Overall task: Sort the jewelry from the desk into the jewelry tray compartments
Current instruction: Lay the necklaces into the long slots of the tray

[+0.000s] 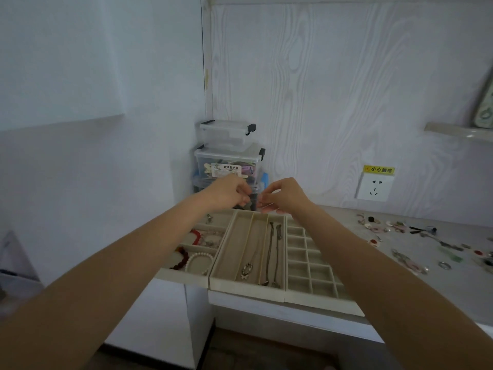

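— Where are your hands?

— Both raised over the far end of the jewelry trays. My left hand (231,193) and right hand (282,194) sit close together, fingers curled inward. A thin pale strand (270,205) shows at my right fingertips, so that hand is pinching it. I cannot tell whether the left hand grips the same strand or something else; its fingertips are blurred.

— Tray contents?

— Three cream trays lie side by side at the desk's (432,284) left end. The left tray (186,275) holds a pearl bracelet (198,261), a dark red bead bracelet (182,259) and a red piece (197,235) farther back. The middle tray (240,288) has long slots: one necklace with a pendant (246,271) in the centre slot, dark chains (274,252) in the right slot. The grid tray (320,297) sits on the right; its small cells look bare.

— Unsorted items?

— Loose jewelry (416,236) is scattered over the desk's right side, well apart from the trays. Stacked clear boxes (229,153) stand in the corner behind my hands; a wall socket (374,186) is to the right.
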The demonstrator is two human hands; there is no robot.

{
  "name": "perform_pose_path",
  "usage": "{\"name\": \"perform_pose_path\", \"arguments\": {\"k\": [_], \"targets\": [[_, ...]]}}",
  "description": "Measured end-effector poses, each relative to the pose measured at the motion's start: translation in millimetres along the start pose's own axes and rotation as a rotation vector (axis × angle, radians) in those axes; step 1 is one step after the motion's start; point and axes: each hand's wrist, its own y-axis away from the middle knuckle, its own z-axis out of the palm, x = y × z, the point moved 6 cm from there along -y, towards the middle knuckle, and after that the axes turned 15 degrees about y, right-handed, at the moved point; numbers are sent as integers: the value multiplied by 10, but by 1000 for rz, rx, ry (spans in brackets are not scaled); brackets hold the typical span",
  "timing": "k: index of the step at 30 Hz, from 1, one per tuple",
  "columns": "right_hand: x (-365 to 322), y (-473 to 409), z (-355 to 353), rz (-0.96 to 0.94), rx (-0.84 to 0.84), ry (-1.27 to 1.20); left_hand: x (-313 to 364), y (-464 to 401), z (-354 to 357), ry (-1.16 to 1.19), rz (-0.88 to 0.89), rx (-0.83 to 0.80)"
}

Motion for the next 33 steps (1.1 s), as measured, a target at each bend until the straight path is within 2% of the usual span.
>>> {"name": "perform_pose_path", "arguments": {"k": [5,10,13,18,27,33], "targets": [[198,-285,118,46,-8,50,-158,-149,200,-271,8,-81],[387,-593,253,74,8,223,-375,-301,305,-359,-16,-129],[471,-696,346,94,30,458,-455,-351,345,-361,-43,-136],[500,-769,465,84,69,654,-550,-395,391,-377,-64,-148],[446,-734,562,24,81,785,-543,-282,373,-339,-20,-156],[274,-306,517,-166,5,743,-511,-47,299,-344,7,-131]]}}
